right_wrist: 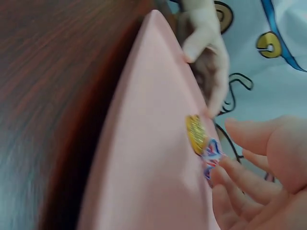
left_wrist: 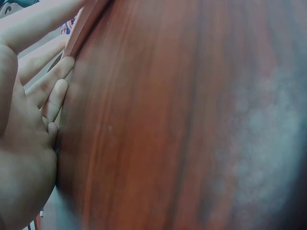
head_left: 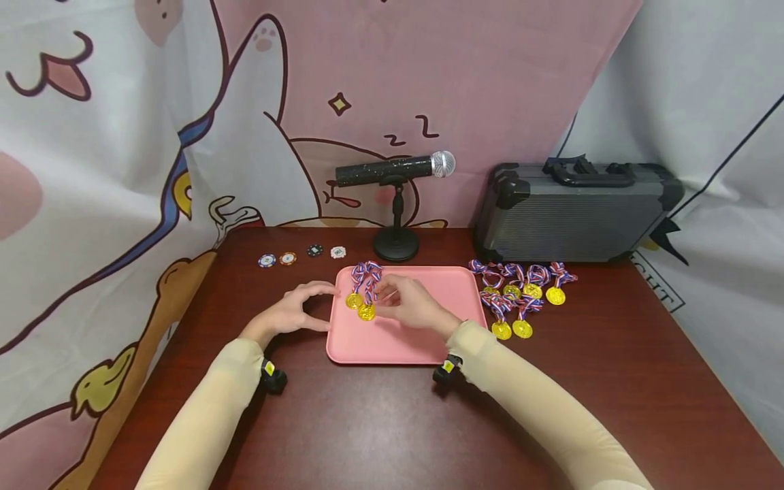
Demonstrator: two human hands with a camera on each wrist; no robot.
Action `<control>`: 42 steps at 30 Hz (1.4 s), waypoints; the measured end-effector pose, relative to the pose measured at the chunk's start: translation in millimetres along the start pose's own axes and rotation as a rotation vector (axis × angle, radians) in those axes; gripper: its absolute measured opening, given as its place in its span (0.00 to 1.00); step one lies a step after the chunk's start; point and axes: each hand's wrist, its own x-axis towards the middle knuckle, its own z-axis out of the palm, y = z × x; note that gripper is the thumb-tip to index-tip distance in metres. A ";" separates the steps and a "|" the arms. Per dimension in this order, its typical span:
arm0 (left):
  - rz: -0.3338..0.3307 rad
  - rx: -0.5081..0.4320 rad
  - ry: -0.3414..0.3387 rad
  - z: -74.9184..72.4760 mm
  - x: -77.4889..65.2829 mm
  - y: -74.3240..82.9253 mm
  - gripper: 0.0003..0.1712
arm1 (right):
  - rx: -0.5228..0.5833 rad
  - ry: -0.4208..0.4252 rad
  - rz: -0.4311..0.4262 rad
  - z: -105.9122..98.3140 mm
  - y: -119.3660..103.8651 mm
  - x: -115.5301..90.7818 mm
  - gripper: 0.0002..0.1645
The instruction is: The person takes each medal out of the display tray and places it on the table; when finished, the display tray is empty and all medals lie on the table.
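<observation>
A pink tray (head_left: 422, 347) lies on the table, with two gold medals on striped ribbons at its left side. My left hand (head_left: 295, 307) is spread at the tray's left edge, thumb and fingertips right at the rim; in the right wrist view they touch that rim. My right hand (head_left: 412, 303) is over the tray, just right of the nearer medal (head_left: 366, 312). The other medal (head_left: 354, 301) lies slightly farther back. In the right wrist view, my right fingertips (right_wrist: 228, 165) reach the striped ribbon (right_wrist: 211, 154), while the thumb stands apart from them.
More gold medals (head_left: 523, 329) with ribbons lie in rows right of the tray. Several poker chips (head_left: 288, 258) sit at the back left. A microphone (head_left: 392, 169) on a black stand (head_left: 396, 243) is behind the tray, and a dark case (head_left: 569, 218) stands at the back right.
</observation>
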 end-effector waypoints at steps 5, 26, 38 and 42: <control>0.003 0.004 -0.004 0.2 0.6 0.0 0.41 | -0.106 0.038 0.047 19.8 0.1 10.2 0.21; -0.016 -0.002 -0.003 0.6 1.6 -3.1 0.41 | -0.231 0.016 0.073 24.4 -9.6 3.1 0.29; -0.004 -0.007 0.000 -0.4 0.9 -2.9 0.41 | 0.136 -0.044 0.171 -11.1 -2.0 -30.3 0.31; -0.005 -0.008 0.001 0.4 1.3 -3.5 0.41 | 0.232 -0.022 0.126 -31.9 4.1 -45.7 0.29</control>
